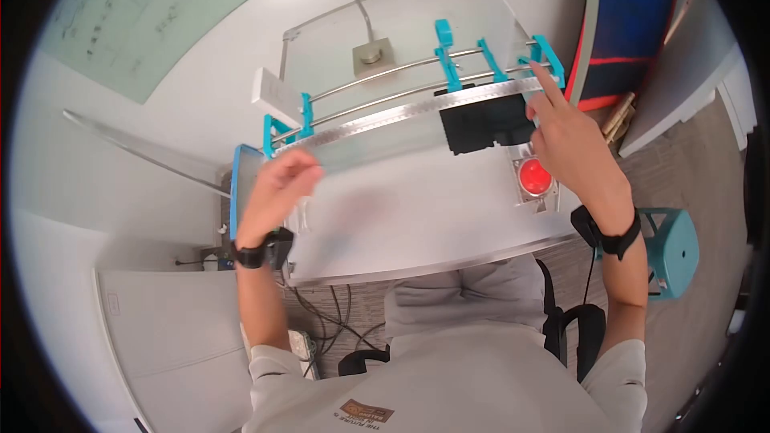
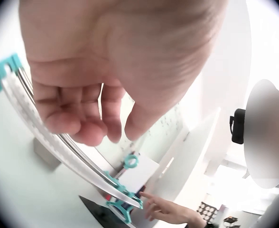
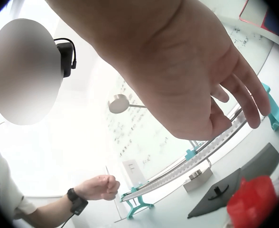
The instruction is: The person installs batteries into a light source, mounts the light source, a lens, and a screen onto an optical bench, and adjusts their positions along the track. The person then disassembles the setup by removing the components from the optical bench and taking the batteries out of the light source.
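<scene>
A long metal rail frame with a pale toothed strip [image 1: 385, 116] stretches across the table between teal brackets. My right hand [image 1: 573, 144] is at its right end, index finger extended toward the teal end bracket [image 1: 549, 60]; in the right wrist view its fingers overlap the strip [image 3: 210, 147]. Below that hand are a black sheet [image 1: 485, 124] and a red dome [image 1: 534, 176] on a square base. My left hand [image 1: 281, 188] hovers near the left end bracket [image 1: 277, 135], fingers loosely bent and holding nothing; the left wrist view [image 2: 92, 95] shows a gap between thumb and fingers.
A teal ring-topped holder [image 1: 446, 52] rises from the rails. Behind them a metal lamp base [image 1: 374, 56] and a white box [image 1: 277, 96] stand on the table [image 1: 417, 216]. To the right is a teal stool [image 1: 678, 252]; cables [image 1: 333, 313] lie on the floor.
</scene>
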